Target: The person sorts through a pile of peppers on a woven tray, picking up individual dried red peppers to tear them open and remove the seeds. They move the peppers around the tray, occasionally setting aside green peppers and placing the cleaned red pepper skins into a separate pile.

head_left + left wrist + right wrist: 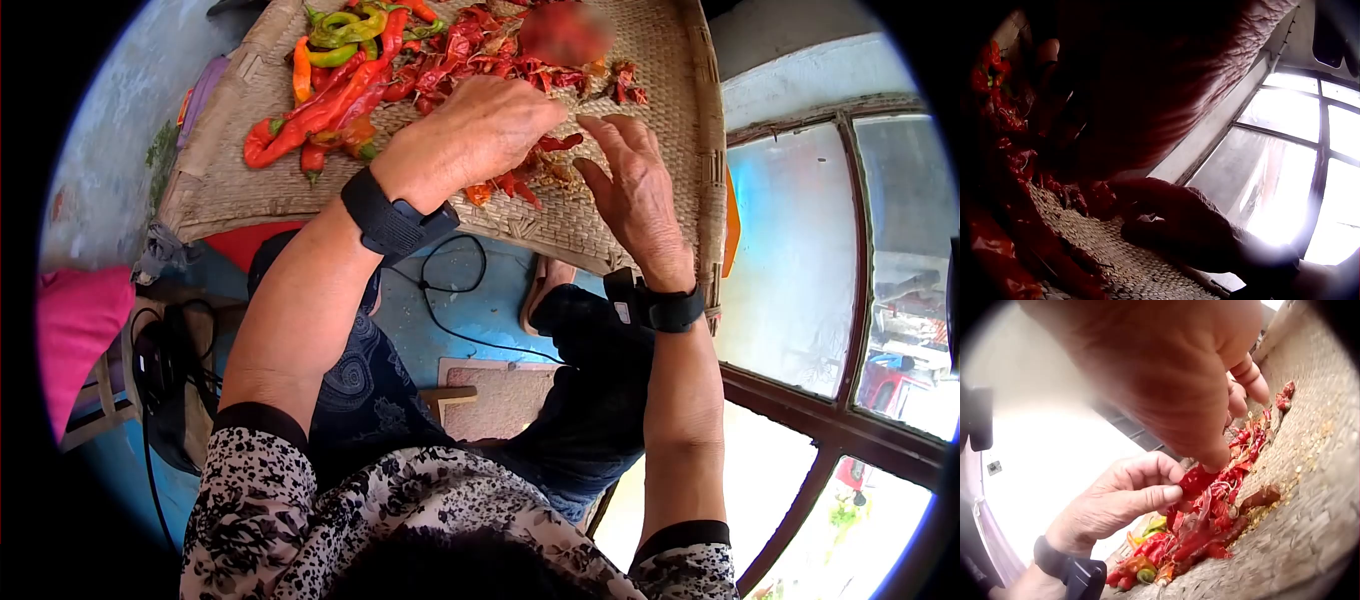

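My left hand (475, 135) is over a woven tray (620, 235). In the right wrist view, its thumb and index finger pinch a piece of red chili pepper (1196, 482). The right hand (637, 190) is just to the right, thumb and fingers spread apart, fingertips low over the weave. Its thumb tip overlaps the pinched piece in the right wrist view. Wrinkled dried red chilies (1210, 525) lie beneath both hands. Fresh long red peppers (335, 110) and green peppers (345, 35) are on the tray's left. The left wrist view is mostly dark.
Pale loose seeds (1300, 469) are scattered over the weave. A framed window (800, 260) stands along the right side. Below the tray a black cable (430, 290) crosses the blue floor (410, 335). Pink cloth (80, 335) is at far left.
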The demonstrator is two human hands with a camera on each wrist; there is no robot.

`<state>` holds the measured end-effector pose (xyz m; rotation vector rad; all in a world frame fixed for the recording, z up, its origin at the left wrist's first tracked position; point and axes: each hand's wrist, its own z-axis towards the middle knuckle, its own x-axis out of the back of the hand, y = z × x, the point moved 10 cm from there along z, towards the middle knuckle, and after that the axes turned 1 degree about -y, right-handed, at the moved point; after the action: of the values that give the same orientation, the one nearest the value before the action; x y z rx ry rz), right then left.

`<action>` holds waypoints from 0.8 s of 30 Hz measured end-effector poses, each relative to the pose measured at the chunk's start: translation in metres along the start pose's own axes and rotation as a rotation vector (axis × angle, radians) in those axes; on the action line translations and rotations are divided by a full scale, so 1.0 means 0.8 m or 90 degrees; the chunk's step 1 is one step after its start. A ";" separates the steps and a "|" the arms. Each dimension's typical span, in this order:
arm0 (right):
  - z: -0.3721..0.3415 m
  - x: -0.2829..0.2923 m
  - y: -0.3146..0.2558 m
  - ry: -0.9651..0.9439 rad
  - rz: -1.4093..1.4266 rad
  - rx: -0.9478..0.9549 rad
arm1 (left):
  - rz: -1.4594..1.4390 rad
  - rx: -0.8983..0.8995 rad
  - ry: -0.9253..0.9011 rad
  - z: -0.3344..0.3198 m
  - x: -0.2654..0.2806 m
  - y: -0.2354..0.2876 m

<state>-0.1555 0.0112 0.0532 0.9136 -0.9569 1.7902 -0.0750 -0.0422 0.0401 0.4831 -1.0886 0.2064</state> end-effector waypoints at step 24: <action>-0.076 0.075 0.139 0.141 -0.078 -0.240 | 0.122 0.122 -0.187 -0.097 0.022 -0.066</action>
<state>-0.2901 0.0512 0.0534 0.5133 -1.0250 1.5031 0.0154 -0.0534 0.0121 0.5936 -1.4112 0.4206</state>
